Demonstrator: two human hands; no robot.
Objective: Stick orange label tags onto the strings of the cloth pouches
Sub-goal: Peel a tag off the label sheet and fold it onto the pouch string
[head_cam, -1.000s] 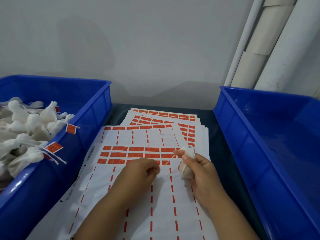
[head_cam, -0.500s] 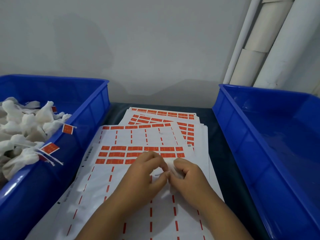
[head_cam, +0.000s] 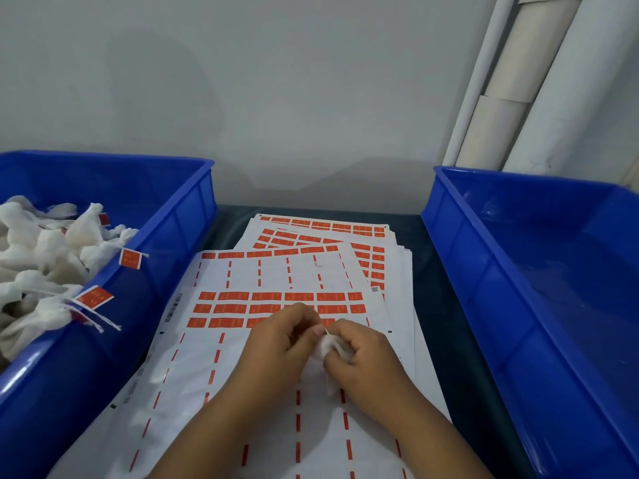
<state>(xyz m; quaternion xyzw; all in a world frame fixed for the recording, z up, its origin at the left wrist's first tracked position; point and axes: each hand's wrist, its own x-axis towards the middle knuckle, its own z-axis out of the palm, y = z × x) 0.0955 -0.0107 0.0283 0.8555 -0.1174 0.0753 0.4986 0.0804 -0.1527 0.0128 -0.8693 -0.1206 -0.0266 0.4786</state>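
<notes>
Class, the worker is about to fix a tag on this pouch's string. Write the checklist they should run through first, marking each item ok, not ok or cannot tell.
1. Cloth pouch held: ok, the right hand grips it.
2. String pinched: cannot tell, the left hand meets the right at the pouch top, but the fingers hide the string.
3. Orange label already peeled: cannot tell.
4. Labels within reach: ok, the top label sheet still has orange rows just beyond the hands.
5. Place for finished pouches: ok, the left blue bin holds tagged ones.
6. Right blue bin: cannot tell its use.
</notes>
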